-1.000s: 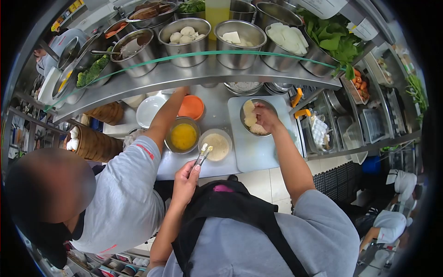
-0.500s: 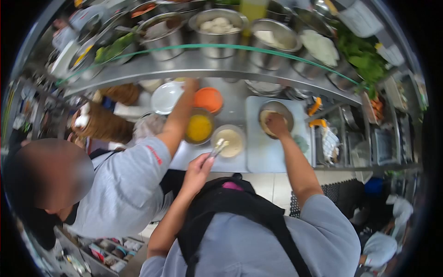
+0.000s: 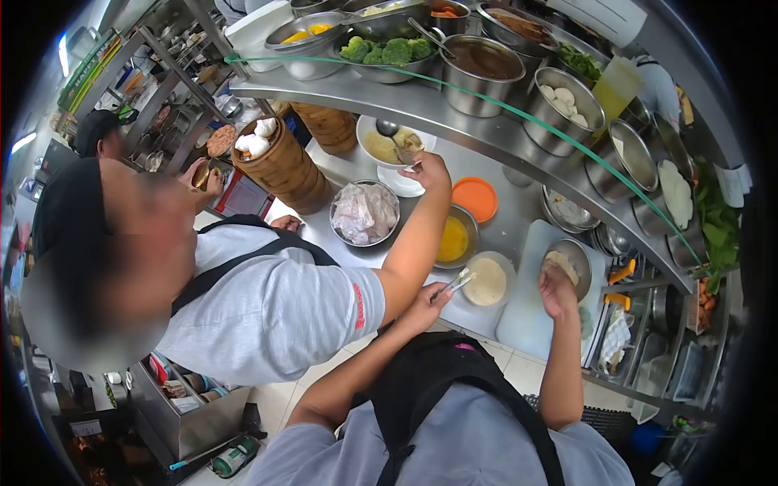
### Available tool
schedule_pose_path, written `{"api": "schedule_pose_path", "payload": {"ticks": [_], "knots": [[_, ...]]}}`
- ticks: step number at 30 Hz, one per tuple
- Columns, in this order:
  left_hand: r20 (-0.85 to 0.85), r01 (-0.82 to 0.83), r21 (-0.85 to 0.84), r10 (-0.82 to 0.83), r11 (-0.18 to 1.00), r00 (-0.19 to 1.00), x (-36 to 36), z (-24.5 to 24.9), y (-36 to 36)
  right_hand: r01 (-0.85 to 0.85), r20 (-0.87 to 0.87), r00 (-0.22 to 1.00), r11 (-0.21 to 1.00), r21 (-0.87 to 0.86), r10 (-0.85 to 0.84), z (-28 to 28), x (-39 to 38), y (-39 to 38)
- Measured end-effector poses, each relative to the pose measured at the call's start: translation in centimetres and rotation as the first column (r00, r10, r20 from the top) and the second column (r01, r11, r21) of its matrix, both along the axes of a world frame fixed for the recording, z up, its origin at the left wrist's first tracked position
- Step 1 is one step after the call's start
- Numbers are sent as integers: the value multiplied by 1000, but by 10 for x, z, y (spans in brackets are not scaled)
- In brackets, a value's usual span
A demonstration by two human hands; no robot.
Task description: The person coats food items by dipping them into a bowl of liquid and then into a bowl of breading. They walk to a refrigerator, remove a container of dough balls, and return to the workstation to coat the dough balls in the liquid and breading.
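Note:
My left hand (image 3: pixel 429 308) is closed on metal tongs (image 3: pixel 455 283), whose tips hold a small pale piece near a bowl of cream-coloured batter (image 3: pixel 486 281). At the near edge of a metal bowl (image 3: pixel 578 257) on the white cutting board (image 3: pixel 525 312) is my right hand (image 3: pixel 556 292). Its fingers are bent together by pale crumbs (image 3: pixel 562 261) in that bowl; whether they pinch anything is hidden. Behind the batter stand a bowl of yellow liquid (image 3: pixel 454 240) and an orange lid (image 3: pixel 474 200).
A co-worker (image 3: pixel 267 300) at the left reaches across with a ladle over a white bowl (image 3: pixel 374 144). Bamboo steamers (image 3: pixel 284 174) and a bowl of plastic bags (image 3: pixel 365 212) stand nearby. A shelf (image 3: pixel 486 130) overhead holds food containers.
The view has swung left, showing more of the co-worker and steamers. The co-worker's hand now holds a ladle over the bowl. My right hand has drawn back toward the bowl's near edge.

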State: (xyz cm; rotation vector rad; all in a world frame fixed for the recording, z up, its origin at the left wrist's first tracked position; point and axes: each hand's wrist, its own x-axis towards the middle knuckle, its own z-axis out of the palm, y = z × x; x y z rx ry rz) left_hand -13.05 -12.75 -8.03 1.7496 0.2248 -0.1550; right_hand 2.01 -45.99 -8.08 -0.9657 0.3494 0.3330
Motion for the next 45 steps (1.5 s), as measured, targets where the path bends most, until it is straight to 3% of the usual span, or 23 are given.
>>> {"api": "schedule_pose_path", "payload": {"ticks": [3, 9, 12, 15, 17, 19, 29, 35, 38, 40, 45], "knots": [[-65, 48, -55, -52, 997, 997, 1, 9, 0, -149, -17, 989, 989, 19, 149, 14, -9, 26], [-45, 69, 40, -67, 997, 997, -5, -4, 1, -137, -126, 981, 987, 89, 148, 26, -20, 56], [45, 41, 1, -41, 999, 998, -15, -39, 3, -165, -136, 973, 976, 142, 184, 17, -21, 65], [-50, 60, -51, -62, 997, 997, -21, -25, 8, -265, -87, 953, 940, 215, 289, -10, -25, 65], [-38, 73, -71, -76, 995, 996, -25, -26, 6, -290, -216, 924, 947, 140, 315, -15, -30, 75], [-142, 29, -168, -53, 985, 989, -29, -22, 8, -277, -256, 921, 956, 96, 292, -16, -34, 86], [-166, -6, -164, -22, 987, 986, -31, -16, -4, -241, -336, 917, 970, -39, 214, -39, -39, 81], [-172, -32, -187, 0, 982, 985, -22, -9, -11, -220, -253, 941, 974, 43, 224, -29, -42, 51], [-59, -82, -56, 79, 995, 995, -14, -19, -4, -232, -196, 951, 971, 56, 238, -18, -44, 39], [218, -144, 253, 89, 957, 972, -8, -18, 1, -237, -187, 952, 970, 51, 242, -12, -46, 32], [164, -263, 491, 208, 831, 964, -1, -12, 21, -196, -169, 966, 980, 11, 195, 8, -47, 29]]}}
